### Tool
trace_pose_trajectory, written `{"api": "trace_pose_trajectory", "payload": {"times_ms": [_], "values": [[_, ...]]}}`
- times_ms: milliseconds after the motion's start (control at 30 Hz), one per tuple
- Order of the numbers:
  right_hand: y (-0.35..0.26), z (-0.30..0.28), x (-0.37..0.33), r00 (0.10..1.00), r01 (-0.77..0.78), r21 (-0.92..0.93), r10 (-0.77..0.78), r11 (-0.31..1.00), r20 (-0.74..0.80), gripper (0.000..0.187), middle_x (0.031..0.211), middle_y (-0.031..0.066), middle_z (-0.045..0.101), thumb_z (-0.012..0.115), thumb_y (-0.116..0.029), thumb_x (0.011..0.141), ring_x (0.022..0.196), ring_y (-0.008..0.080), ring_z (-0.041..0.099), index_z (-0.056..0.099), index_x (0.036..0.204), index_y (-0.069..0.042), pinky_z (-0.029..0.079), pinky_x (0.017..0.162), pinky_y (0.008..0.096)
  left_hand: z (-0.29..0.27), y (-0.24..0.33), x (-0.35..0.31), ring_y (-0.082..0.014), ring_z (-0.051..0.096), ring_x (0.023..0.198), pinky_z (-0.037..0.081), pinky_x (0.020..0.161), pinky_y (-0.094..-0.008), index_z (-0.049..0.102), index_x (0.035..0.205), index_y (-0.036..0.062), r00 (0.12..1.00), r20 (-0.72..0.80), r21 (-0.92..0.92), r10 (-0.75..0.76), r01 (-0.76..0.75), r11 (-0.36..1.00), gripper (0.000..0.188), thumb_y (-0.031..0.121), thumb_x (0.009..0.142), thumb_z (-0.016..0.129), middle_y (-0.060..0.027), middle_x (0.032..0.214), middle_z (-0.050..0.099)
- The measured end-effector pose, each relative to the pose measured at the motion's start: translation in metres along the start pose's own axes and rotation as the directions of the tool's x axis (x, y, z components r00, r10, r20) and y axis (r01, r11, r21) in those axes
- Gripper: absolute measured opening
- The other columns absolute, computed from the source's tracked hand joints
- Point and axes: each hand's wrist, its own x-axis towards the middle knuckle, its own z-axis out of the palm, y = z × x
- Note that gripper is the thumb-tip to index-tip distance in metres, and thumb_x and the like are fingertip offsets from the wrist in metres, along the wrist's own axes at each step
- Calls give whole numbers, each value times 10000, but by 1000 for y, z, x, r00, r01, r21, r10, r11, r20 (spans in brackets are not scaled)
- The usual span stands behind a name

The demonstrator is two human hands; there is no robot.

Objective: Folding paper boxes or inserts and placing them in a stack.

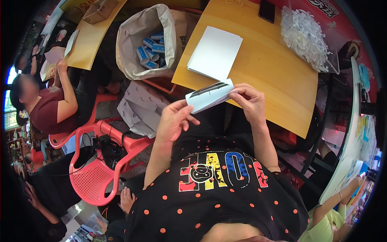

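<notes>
Between my two hands, over my lap at the table's near edge, is a white printed paper sleeve [210,97] with a dark picture on it. It looks bent over or rolled, and it slants up toward the right. My left hand [176,120] pinches its left end between thumb and fingers. At the other end, my right hand [250,101] grips the corner with thumb and forefinger. Just beyond the sleeve, a stack of white sheets [215,52] lies on the wooden table [258,76].
Left of the table stands an open white sack [125,52] holding several blue-and-white paper tubes [150,50]. A clear bin of white plastic pieces [306,38] and a dark phone [267,11] are on the table. A red chair [94,183] carries black cables; a person [50,101] sits at another table.
</notes>
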Motion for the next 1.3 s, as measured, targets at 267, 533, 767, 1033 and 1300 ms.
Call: {"api": "trace_pose_trajectory", "payload": {"times_ms": [267, 533, 767, 1033, 1300], "values": [[10, -2, -2, 986, -146, 271, 160, 952, -33, 60, 854, 98, 670, 713, 3, 775, 722, 109, 609, 658, 788, 25, 498, 669, 226, 0, -20, 5, -249, 693, 771, 537, 514, -223, 566, 1135, -83, 993, 88, -204, -72, 89, 975, 266, -7, 882, 535, -186, 1038, 645], [12, -2, 0, 986, -147, 247, 162, 958, -40, 99, 833, 91, 663, 720, 14, 760, 709, 96, 595, 626, 728, 5, 482, 650, 218, 22, -25, 6, -259, 682, 867, 578, 701, -289, 585, 1113, -81, 989, 7, -68, 147, -146, 987, 249, -5, 878, 554, -199, 1022, 652], [14, -2, 2, 979, -192, 241, 202, 951, -16, 119, 806, 71, 651, 726, 16, 749, 714, 95, 594, 609, 744, -7, 485, 672, 223, 23, -31, 9, -221, 688, 804, 571, 687, -268, 632, 1052, -53, 976, -93, 88, 197, -189, 978, 206, 71, 888, 612, -153, 947, 676], [9, -2, 6, 961, -272, 293, 277, 917, 24, 99, 812, 63, 668, 711, -5, 773, 741, 96, 620, 654, 850, 20, 498, 727, 229, 24, -32, 8, -225, 694, 727, 564, 529, -221, 615, 1075, -58, 983, -99, 78, 156, -148, 986, 218, 71, 901, 591, -167, 953, 670], [18, -5, 6, 963, -270, 311, 264, 911, 62, 121, 819, 57, 668, 703, -2, 783, 739, 97, 618, 661, 894, 21, 502, 729, 229, 22, -30, 13, -244, 692, 782, 564, 503, -217, 570, 1136, -54, 994, -13, -87, 111, -112, 990, 264, 110, 930, 553, -192, 1019, 648]]}}
